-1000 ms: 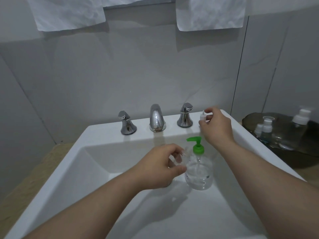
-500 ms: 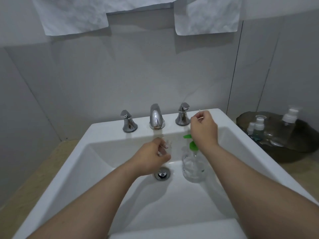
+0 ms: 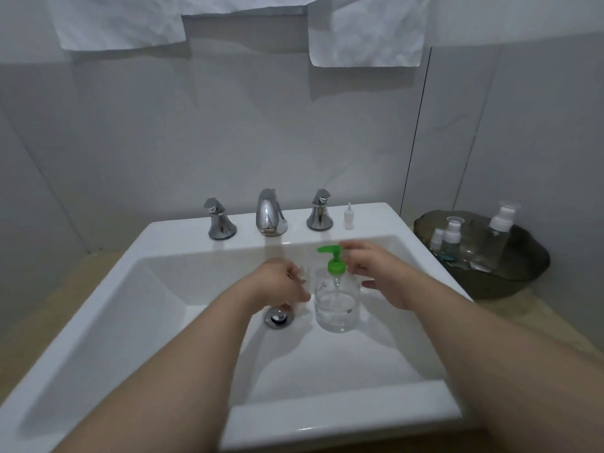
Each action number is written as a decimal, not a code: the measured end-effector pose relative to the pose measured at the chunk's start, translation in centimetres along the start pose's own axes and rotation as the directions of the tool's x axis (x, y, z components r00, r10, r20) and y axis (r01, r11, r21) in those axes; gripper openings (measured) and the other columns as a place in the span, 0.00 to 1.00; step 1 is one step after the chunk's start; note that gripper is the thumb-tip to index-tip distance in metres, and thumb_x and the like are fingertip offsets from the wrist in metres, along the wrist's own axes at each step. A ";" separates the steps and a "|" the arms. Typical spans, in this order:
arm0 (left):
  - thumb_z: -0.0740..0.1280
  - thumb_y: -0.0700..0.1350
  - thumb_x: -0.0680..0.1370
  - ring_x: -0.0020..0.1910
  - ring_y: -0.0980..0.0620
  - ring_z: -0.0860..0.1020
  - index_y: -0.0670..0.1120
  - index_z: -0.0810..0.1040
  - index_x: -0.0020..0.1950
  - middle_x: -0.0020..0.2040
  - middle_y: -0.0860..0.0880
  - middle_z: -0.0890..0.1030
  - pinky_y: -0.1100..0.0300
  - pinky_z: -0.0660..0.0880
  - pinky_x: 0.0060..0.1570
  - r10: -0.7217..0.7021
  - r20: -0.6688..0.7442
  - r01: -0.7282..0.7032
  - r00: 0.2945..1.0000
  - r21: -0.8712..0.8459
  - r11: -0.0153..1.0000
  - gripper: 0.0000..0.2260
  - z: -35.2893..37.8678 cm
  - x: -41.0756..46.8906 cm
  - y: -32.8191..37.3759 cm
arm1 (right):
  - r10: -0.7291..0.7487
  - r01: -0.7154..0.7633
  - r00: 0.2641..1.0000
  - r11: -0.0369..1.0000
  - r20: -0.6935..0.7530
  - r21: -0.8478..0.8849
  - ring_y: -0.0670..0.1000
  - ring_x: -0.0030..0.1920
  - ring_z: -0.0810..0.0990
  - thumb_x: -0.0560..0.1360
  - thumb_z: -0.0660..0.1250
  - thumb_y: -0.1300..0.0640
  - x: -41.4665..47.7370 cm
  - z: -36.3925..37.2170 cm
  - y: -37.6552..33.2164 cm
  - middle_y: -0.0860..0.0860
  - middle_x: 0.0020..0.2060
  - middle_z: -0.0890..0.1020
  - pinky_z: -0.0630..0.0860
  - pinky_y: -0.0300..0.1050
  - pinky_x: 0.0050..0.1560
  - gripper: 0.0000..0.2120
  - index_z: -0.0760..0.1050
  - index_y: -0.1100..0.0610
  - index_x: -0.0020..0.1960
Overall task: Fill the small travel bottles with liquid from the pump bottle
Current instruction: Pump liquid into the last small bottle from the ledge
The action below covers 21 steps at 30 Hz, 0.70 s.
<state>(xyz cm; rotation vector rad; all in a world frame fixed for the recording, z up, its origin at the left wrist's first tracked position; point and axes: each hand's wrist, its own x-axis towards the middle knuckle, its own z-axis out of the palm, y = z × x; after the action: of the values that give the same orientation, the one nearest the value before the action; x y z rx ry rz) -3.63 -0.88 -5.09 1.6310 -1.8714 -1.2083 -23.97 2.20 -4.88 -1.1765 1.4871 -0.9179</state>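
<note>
We are early in the job, by the look of it. The pump bottle (image 3: pixel 336 304) stands upright in the basin of the sink (image 3: pixel 183 243), just right of the drain (image 3: pixel 279 319). Clear liquid sits in its lower part, and its green pump head (image 3: pixel 330 256) points left.

Our left hand (image 3: pixel 277 286) curls its fingers round a small clear bottle (image 3: pixel 302 277), held just beside the pump bottle and below the nozzle. The blur makes it hard to tell whether any liquid is in it. Our right hand (image 3: pixel 376 273) hovers by the pump head with fingers loosely spread, holding nothing; whether a fingertip touches the green top we cannot tell.

A little white cap (image 3: pixel 348 218) stands on the sink ledge, just right of the right tap handle (image 3: pixel 319 212), so the small bottle seems uncapped and ready. We judge that pumping has not begun for this one. What is left: press the pump, fill, recap — and then the other travel bottles (image 3: pixel 452 235) on the dark tray (image 3: pixel 523 276) to the right of the sink, whose fill levels we cannot make out.
</note>
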 end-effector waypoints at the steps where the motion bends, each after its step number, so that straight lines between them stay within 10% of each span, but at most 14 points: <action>1: 0.76 0.33 0.72 0.46 0.41 0.83 0.36 0.77 0.56 0.53 0.37 0.82 0.46 0.84 0.49 0.012 0.025 -0.012 1.000 0.011 1.000 0.15 0.1 0.3 -0.3 | -0.014 0.015 0.999 0.999 0.028 -0.031 0.47 0.52 0.79 0.62 0.72 0.56 0.1 -0.1 0.7 0.50 0.55 0.82 0.69 0.47 0.57 0.32 0.75 0.46 0.66; 5: 0.75 0.31 0.73 0.45 0.43 0.82 0.37 0.77 0.55 0.48 0.39 0.82 0.48 0.83 0.46 0.036 0.073 -0.033 0.997 -0.046 0.998 0.13 0.5 1.3 -0.7 | -0.071 0.120 0.986 0.933 0.152 -0.339 0.50 0.57 0.78 0.66 0.81 0.62 0.9 0.8 2.4 0.51 0.66 0.75 0.77 0.41 0.50 0.49 0.57 0.47 0.79; 12: 0.74 0.30 0.71 0.45 0.46 0.79 0.40 0.80 0.55 0.46 0.43 0.80 0.44 0.82 0.51 -0.035 -0.004 0.034 0.999 -0.205 0.978 0.14 1.2 2.5 -1.8 | -0.199 0.209 0.977 0.843 0.075 -0.495 0.50 0.59 0.80 0.61 0.86 0.57 3.4 2.7 3.1 0.48 0.59 0.79 0.76 0.43 0.59 0.45 0.66 0.51 0.70; 21: 0.69 0.31 0.74 0.44 0.45 0.82 0.41 0.82 0.57 0.48 0.41 0.80 0.53 0.84 0.42 -0.069 0.043 0.081 0.997 -0.444 0.892 0.13 1.0 2.7 -1.7 | -0.117 0.063 0.993 0.477 0.008 -0.877 0.56 0.64 0.76 0.61 0.80 0.43 2.4 1.8 0.8 0.49 0.67 0.70 0.76 0.53 0.62 0.44 0.64 0.47 0.72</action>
<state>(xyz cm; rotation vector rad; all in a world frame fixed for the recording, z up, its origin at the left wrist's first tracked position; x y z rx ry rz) -4.01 -2.94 -7.67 1.4426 -1.4106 -1.5599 -22.51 0.11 -6.61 -1.9936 2.0407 -0.1493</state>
